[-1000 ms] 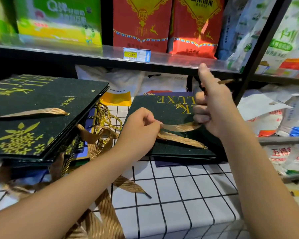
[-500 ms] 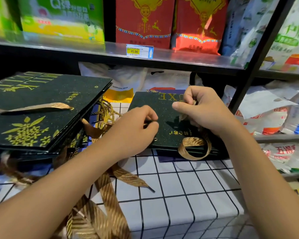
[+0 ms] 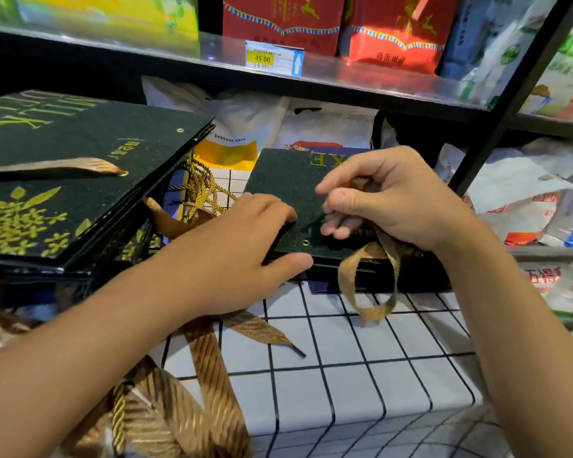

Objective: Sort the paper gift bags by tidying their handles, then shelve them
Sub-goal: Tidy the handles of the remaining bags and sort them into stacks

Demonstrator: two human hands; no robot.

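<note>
Our left hand (image 3: 245,246) grips the near left corner of the flat dark bag (image 3: 288,180), thumb under the edge, fingers on top. Our right hand (image 3: 387,200) is curled round bunched gold ribbon (image 3: 368,279) over the same bag; one loop hangs off the bag's front edge. The bag lies on the checked cloth (image 3: 344,375), right of the stack (image 3: 80,180) of dark bags, count unclear. Two red packs (image 3: 278,18) and one price tag (image 3: 273,59) sit on the shelf above.
</note>
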